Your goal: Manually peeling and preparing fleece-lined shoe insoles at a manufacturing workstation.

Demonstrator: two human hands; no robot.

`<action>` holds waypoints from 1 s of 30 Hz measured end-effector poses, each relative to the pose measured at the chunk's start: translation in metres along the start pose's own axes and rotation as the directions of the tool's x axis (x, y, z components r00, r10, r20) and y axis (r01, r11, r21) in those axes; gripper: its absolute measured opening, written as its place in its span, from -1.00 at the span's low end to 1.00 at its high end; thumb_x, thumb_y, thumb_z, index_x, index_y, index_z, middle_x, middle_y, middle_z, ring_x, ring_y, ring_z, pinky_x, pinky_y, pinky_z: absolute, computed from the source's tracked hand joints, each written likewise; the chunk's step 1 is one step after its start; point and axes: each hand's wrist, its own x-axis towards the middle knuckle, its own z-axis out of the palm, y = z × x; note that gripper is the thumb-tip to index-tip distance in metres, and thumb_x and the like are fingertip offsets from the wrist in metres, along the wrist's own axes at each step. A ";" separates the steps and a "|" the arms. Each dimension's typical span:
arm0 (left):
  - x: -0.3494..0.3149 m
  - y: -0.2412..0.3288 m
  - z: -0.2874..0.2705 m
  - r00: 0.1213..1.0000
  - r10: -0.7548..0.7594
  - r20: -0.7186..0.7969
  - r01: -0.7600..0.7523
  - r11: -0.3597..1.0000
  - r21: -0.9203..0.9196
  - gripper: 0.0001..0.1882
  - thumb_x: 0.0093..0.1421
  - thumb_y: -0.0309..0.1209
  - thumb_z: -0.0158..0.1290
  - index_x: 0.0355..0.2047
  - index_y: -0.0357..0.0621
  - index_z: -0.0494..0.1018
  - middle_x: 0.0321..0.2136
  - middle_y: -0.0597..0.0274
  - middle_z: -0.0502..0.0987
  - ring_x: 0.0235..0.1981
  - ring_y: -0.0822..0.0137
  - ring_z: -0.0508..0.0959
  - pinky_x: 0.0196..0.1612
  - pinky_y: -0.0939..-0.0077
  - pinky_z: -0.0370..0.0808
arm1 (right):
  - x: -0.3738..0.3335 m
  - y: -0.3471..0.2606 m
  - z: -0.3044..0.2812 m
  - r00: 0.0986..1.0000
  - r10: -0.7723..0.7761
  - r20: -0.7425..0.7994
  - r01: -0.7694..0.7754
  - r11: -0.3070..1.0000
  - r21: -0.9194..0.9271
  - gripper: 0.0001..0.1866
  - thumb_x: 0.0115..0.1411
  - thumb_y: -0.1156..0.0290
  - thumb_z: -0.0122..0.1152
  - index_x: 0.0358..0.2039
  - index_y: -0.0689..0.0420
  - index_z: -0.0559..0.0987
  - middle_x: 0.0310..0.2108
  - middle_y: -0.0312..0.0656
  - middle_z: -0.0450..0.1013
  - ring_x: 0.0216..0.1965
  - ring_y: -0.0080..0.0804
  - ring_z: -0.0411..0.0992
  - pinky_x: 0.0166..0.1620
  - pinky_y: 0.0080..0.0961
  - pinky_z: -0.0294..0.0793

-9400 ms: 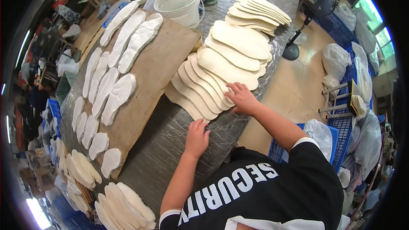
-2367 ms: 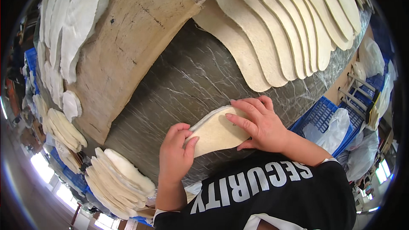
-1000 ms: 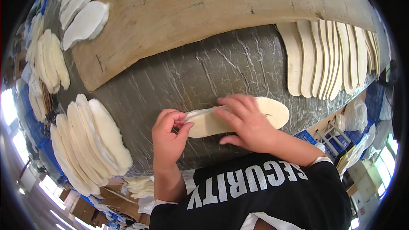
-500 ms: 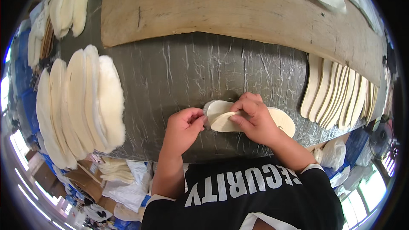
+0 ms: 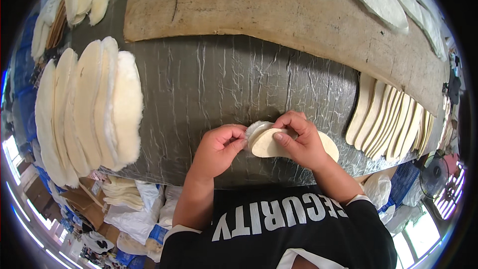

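- I saw one cardboard box (image 5: 84, 203) beside the desk (image 5: 209, 79), contents unclear.
- Five fleece insoles (image 5: 89, 107) overlapped at near left.
- My left hand (image 5: 215, 150) pinched one fleece piece (image 5: 257, 130), fingers together.
- My right hand (image 5: 304, 144) clamped one cream insole (image 5: 268, 145) above it, near the desk's front.

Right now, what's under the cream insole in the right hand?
A fluffy-edged white piece shows past the left end of the cream insole; the insole and right hand cover the rest.

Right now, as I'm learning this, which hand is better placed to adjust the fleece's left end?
Left, probably: the left hand is at the left end of the fleece, while the right hand holds the insole.
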 end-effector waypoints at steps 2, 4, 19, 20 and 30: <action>0.001 -0.001 0.001 1.000 -0.008 0.018 0.009 1.000 -0.010 -0.92 0.18 -0.67 0.03 -0.31 -0.37 0.46 -0.23 0.22 0.54 -0.28 0.53 0.49 -0.20 0.64 0.45 | 0.000 0.002 0.001 1.000 0.007 -0.003 -0.007 1.000 0.009 -0.87 0.10 0.42 0.27 -0.32 0.08 0.54 -0.36 -0.29 0.48 -0.27 -0.34 0.40 -0.03 -0.42 0.19; 0.000 0.002 0.004 0.999 0.036 0.006 -0.036 0.999 -0.005 -0.93 0.18 -0.64 0.05 -0.31 -0.36 0.47 -0.30 0.25 0.55 -0.34 0.55 0.49 -0.27 0.65 0.45 | -0.001 0.001 0.001 1.000 0.011 -0.017 -0.011 1.000 0.019 -0.88 0.11 0.43 0.27 -0.32 0.07 0.54 -0.36 -0.30 0.48 -0.27 -0.35 0.40 -0.04 -0.43 0.19; -0.001 0.011 0.006 0.996 0.085 0.030 -0.087 0.995 0.056 -0.95 0.17 -0.62 0.08 -0.35 -0.37 0.46 -0.33 0.21 0.55 -0.38 0.52 0.49 -0.31 0.64 0.44 | -0.003 0.003 0.004 0.998 0.013 -0.058 -0.013 1.000 0.013 -0.89 0.12 0.43 0.27 -0.33 0.06 0.54 -0.37 -0.32 0.48 -0.28 -0.37 0.39 -0.03 -0.43 0.20; -0.001 0.011 0.007 0.996 0.085 0.031 -0.087 0.995 0.056 -0.95 0.17 -0.62 0.08 -0.35 -0.37 0.46 -0.33 0.21 0.55 -0.38 0.52 0.49 -0.31 0.64 0.44 | -0.003 0.002 0.005 0.998 0.014 -0.060 -0.013 1.000 0.012 -0.89 0.12 0.43 0.27 -0.33 0.06 0.54 -0.37 -0.32 0.48 -0.28 -0.37 0.39 -0.03 -0.43 0.20; -0.004 0.021 0.010 0.996 0.090 0.023 -0.092 0.993 0.068 -0.98 0.15 -0.66 0.07 -0.40 -0.38 0.45 -0.33 0.19 0.52 -0.35 0.50 0.47 -0.28 0.62 0.42 | -0.006 0.002 0.011 0.989 -0.048 -0.142 0.042 0.998 -0.049 -0.84 0.04 0.50 0.31 -0.34 0.12 0.53 -0.20 -0.12 0.44 -0.16 -0.22 0.34 -0.01 -0.35 0.22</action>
